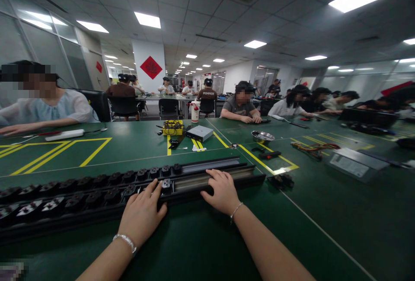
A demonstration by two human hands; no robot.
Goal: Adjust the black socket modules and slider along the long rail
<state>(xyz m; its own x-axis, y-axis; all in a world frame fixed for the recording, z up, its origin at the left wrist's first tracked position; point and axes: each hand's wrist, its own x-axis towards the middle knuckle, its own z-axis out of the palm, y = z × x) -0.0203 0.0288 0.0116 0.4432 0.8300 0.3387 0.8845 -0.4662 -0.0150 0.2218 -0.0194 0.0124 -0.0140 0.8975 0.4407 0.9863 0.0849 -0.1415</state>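
Observation:
Two long black channel rails lie side by side on the green table. The near rail [214,186] holds a row of black socket modules [92,199], and its right part shows a bare groove. My left hand [144,209] rests over this rail with fingers stretched across the row, fingertips beside the last module [167,186] and thumb at the near wall. My right hand [223,190] spans the same rail further right, thumb on the near side and fingers bent over the far edge. The far rail [210,165] carries a similar row of modules.
Beyond the rails are a grey box [199,133], a yellow block with black cables [173,128], a bottle [195,112] and a metal bowl [262,135]. To the right lie a metal power supply [356,164] and cables [316,148]. Other people sit around the tables.

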